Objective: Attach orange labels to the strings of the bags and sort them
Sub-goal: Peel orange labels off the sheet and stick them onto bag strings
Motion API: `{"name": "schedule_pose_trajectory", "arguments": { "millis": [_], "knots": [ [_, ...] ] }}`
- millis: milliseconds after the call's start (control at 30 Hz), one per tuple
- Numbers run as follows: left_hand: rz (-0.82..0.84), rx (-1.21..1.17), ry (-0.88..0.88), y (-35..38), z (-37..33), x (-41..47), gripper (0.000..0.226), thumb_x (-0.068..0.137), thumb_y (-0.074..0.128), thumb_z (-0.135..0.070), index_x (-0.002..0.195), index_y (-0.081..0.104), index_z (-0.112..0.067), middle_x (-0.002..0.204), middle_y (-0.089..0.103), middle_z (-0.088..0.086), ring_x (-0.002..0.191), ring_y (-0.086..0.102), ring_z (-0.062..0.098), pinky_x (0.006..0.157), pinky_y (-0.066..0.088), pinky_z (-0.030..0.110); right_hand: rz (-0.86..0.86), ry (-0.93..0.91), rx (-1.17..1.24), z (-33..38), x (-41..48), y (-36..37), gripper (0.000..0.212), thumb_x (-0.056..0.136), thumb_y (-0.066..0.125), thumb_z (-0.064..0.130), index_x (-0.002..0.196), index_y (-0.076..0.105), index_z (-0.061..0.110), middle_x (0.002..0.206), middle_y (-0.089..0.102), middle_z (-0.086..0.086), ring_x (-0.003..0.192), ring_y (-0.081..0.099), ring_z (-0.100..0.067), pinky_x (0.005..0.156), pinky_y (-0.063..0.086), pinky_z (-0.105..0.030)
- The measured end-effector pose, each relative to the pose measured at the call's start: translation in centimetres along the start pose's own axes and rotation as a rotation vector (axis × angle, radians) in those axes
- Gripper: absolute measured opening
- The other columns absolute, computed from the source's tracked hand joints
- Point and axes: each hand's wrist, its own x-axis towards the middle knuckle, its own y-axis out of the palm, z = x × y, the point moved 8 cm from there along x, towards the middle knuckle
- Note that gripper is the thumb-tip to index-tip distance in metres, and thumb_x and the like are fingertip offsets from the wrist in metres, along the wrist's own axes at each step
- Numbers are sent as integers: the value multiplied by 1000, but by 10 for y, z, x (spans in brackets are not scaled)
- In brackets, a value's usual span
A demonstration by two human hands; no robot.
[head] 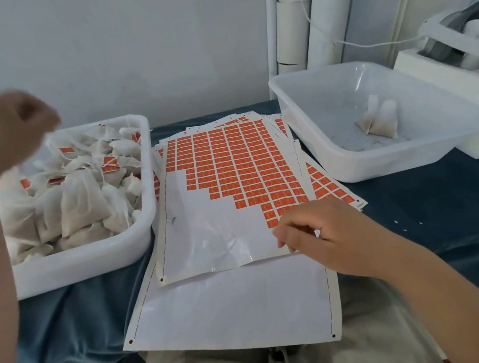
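**Label sheet mid-frame, hands apart**

The top label sheet [209, 237] lies centre on a stack, between two white trays. Its orange labels [229, 164] fill the far and right part; the near-left part is bare.

The right hand [320, 234] rests at the sheet's near right edge, just beside the lowest labels. Its fingers [284, 232] are bent with tips on the paper; can't tell if they pinch a label.

The left hand [10, 124] is raised over the left tray [86, 260], blurred, fingers curled in; can't tell if it holds anything.

That tray is heaped with white bags [83, 201], several showing orange tags. The right tray [387, 163] holds a couple of plain bags [380, 119].

A blank sheet [230, 306] lies nearest. Blue cloth [442, 210] is under everything.
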Motion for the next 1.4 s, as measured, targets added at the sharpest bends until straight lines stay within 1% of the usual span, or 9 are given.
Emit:
{"name": "schedule_pose_trajectory", "arguments": {
  "millis": [167, 267, 367, 467, 567, 767, 900, 1133, 1400],
  "knots": [
    [349, -22, -49, 49, -33, -67, 12, 97, 68, -44, 90, 74, -35, 89, 71, -11, 81, 64, 15, 77, 50, 39, -97, 39, -19, -6, 4, -22, 17, 103, 50, 57, 96, 61, 47, 108, 64, 34, 104, 60, 9, 75, 43, -6],
    [281, -57, -89, 45, -20, -53, 19, 95, 66, -52, 94, 74, -34, 92, 75, -8, 81, 68, 20, 80, 53, 41, -279, 109, 26, -21, 8, -56, 15, 99, 49, 64, 104, 58, 52, 114, 58, 43, 110, 56, 16, 80, 46, -15],
    [149, -112, -87, 34, -20, -49, 44, 97, 70, -47, 133, 65, -21, 122, 73, 7, 107, 69, 34, 103, 50, 51, -536, 183, 50, -48, 15, -103, 25, 99, 50, 60, 114, 63, 45, 112, 61, 34, 103, 53, 24, 80, 42, -18],
    [-31, -251, -16, -1, -61, -60, 58, 90, 61, -62, 137, 55, -29, 125, 70, -6, 106, 69, 11, 106, 49, 46, -653, 297, -52, -84, 35, -147, 29, 101, 52, 46, 114, 70, 27, 108, 67, 16, 96, 61, 6, 85, 46, -26],
    [-96, -453, 88, -27, -118, -92, 32, 92, 57, -63, 120, 65, -49, 106, 68, -37, 94, 62, -19, 98, 55, 30, -387, 492, -341, -128, 70, -167, 28, 103, 58, 40, 100, 72, 16, 102, 72, -4, 91, 64, -23, 84, 48, -37],
    [-4, -619, 256, -26, -216, -165, 13, 100, 62, -44, 104, 74, -38, 100, 71, -32, 91, 69, -7, 72, 51, 5, 413, 722, -549, -179, 80, -126, 21, 101, 63, 37, 114, 79, 31, 124, 67, 8, 116, 62, -18, 105, 48, -40],
    [168, -663, 339, -1, -247, -196, 14, 98, 61, -43, 102, 73, -37, 90, 72, -25, 91, 70, 2, 76, 52, 8, 384, 636, -566, -176, 88, -124, 18, 97, 66, 26, 89, 79, 37, 104, 74, 11, 95, 67, -11, 81, 51, -31],
    [324, -758, 313, 39, -261, -225, 10, 95, 57, -53, 97, 67, -54, 96, 71, -35, 94, 70, -1, 78, 52, 7, 545, 726, -680, -197, 75, -132, 19, 95, 66, 34, 111, 74, 37, 118, 66, 11, 109, 64, -15, 103, 52, -43],
    [401, -763, 177, 65, -243, -236, 37, 87, 53, -63, 100, 78, -39, 93, 74, -30, 90, 73, 2, 81, 61, 26, 335, 667, -333, -204, 73, -143, 13, 96, 67, 43, 107, 71, 36, 113, 71, 7, 103, 68, -15, 84, 54, -32]
  ]
}}
